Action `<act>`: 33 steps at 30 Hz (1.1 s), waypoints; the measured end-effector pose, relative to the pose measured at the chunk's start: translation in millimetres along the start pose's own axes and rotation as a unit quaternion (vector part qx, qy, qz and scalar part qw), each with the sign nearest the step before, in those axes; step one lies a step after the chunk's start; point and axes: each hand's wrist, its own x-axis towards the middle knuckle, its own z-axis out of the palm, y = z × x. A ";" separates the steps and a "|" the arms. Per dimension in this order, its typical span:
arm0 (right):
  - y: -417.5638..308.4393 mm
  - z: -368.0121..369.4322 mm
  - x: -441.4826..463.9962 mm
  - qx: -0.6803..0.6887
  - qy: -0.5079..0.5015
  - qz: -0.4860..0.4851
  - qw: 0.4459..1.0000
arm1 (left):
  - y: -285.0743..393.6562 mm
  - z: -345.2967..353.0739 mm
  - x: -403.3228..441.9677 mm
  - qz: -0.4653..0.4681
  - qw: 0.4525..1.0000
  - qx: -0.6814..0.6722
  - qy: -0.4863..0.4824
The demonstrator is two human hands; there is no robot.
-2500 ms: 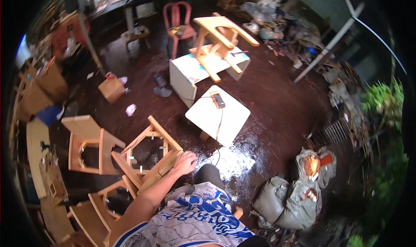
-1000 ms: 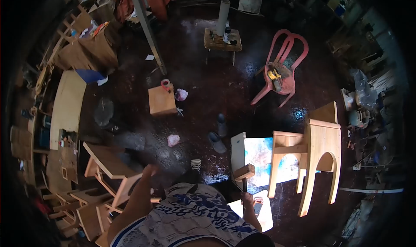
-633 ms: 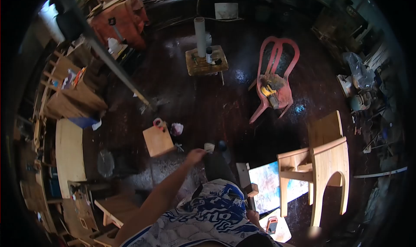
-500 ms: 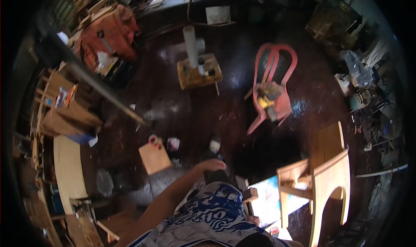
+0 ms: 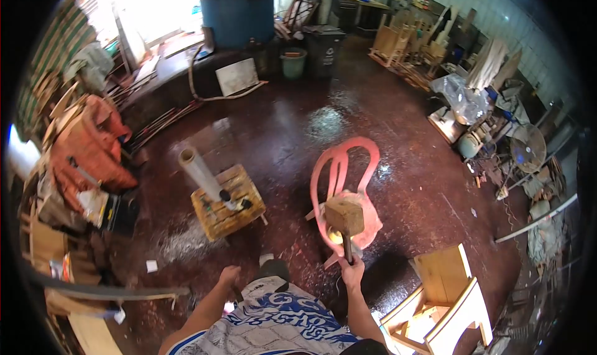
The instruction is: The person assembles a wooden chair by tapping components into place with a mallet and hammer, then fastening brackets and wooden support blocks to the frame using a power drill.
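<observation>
My right hand (image 5: 352, 271) grips the handle of a wooden mallet (image 5: 344, 216), its block head raised in front of the pink plastic chair (image 5: 371, 220). My left hand (image 5: 230, 275) is curled at the lower centre-left, near my leg; what it holds, if anything, I cannot make out. Ahead of it stands a low wooden table (image 5: 213, 224) bearing a grey pipe (image 5: 200, 172) and small items. The mallet head partly hides the things on the chair seat. At the lower right is a light wooden chair (image 5: 443, 274).
A blue drum (image 5: 237, 13), a green bucket (image 5: 293, 64) and a dark bin (image 5: 323, 50) line the back. Orange cloth (image 5: 90, 149) covers a pile at left. A pole (image 5: 112, 291) crosses the lower left. Clutter and a fan (image 5: 528, 148) stand at right.
The view has swung up and forward; the low table and pink chair appear nearer. The mallet, low beside my body before, is now raised in my right hand. My left hand has moved left.
</observation>
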 end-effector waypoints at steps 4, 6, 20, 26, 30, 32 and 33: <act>-35.1 54.0 102.9 0.078 0.028 -0.045 0.996 | 91.1 6.1 77.0 -0.134 0.983 -0.114 -0.056; -37.5 72.7 147.8 0.061 0.083 -0.056 0.993 | 145.1 11.8 160.6 -0.128 0.979 -0.138 -0.075; -140.6 116.9 462.8 -0.130 0.420 0.019 0.898 | 803.8 142.5 601.6 0.303 0.811 0.486 -0.121; -160.8 147.6 484.7 -0.274 0.495 0.122 0.816 | 891.7 269.1 600.7 0.377 0.752 0.420 -0.340; -180.3 138.1 553.6 -0.364 0.453 0.185 0.793 | 908.3 359.2 650.8 0.403 0.456 0.487 -0.626; -195.7 115.3 611.8 -0.431 0.415 0.154 0.786 | 950.6 383.5 674.8 0.454 0.380 0.499 -0.632; -212.1 106.3 650.0 -0.446 0.416 0.141 0.780 | 968.9 397.4 698.1 0.430 0.477 0.494 -0.586</act>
